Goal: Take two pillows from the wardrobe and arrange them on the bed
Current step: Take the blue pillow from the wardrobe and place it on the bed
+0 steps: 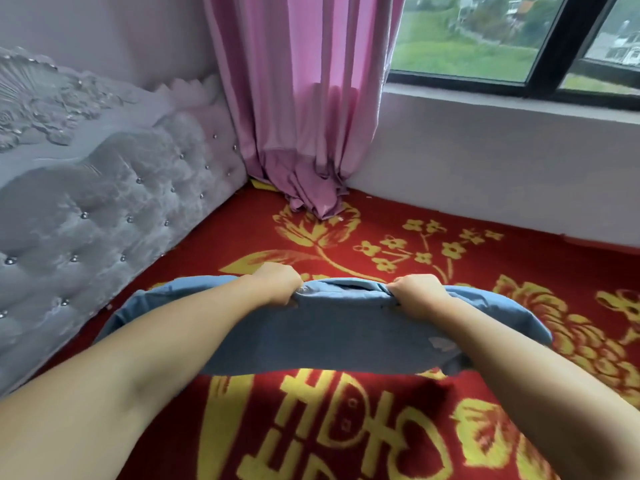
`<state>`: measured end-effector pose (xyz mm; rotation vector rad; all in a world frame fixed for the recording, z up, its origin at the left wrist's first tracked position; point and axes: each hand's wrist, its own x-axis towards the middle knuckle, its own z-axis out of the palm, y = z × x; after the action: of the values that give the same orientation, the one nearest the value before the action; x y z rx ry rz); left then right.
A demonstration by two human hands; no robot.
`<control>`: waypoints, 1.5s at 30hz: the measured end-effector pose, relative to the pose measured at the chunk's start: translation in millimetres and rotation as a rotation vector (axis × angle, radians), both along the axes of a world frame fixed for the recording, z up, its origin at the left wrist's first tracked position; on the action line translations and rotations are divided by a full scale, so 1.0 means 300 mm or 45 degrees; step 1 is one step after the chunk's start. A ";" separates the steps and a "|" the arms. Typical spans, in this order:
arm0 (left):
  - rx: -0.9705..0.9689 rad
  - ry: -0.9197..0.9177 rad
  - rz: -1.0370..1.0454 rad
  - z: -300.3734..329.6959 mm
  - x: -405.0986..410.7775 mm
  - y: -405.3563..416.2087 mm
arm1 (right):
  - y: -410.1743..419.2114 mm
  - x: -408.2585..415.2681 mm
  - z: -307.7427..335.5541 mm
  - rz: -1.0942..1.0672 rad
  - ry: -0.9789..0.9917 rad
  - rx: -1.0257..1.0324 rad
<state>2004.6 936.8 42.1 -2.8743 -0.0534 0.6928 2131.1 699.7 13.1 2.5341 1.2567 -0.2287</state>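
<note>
Head view: a blue pillow sits over the red and yellow patterned bed cover, near the grey tufted headboard; whether it rests on the cover cannot be told. Left hand and right hand each grip the pillow's far edge, fingers curled tight and bunching the fabric. A pink curtain hangs in the corner, its hem on the cover, beside the window.

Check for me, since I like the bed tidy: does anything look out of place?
Yes: the pink curtain hangs too low, its hem bunched on the red and gold bedspread in the corner by the grey tufted headboard.
</note>
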 end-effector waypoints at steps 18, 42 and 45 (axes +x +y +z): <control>-0.146 -0.010 -0.070 -0.029 0.356 0.293 | 0.241 0.290 0.069 -0.147 -0.051 -0.041; -0.225 -0.003 0.067 -0.039 0.413 0.936 | 0.957 0.489 0.118 -0.008 -0.035 -0.160; -0.188 0.023 0.190 -0.098 0.420 0.922 | 1.003 0.572 0.063 0.134 -0.006 -0.197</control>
<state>2130.6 1213.6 12.8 -3.0283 -0.2256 0.7808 2302.6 1000.6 32.1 2.3303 1.3124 -0.2844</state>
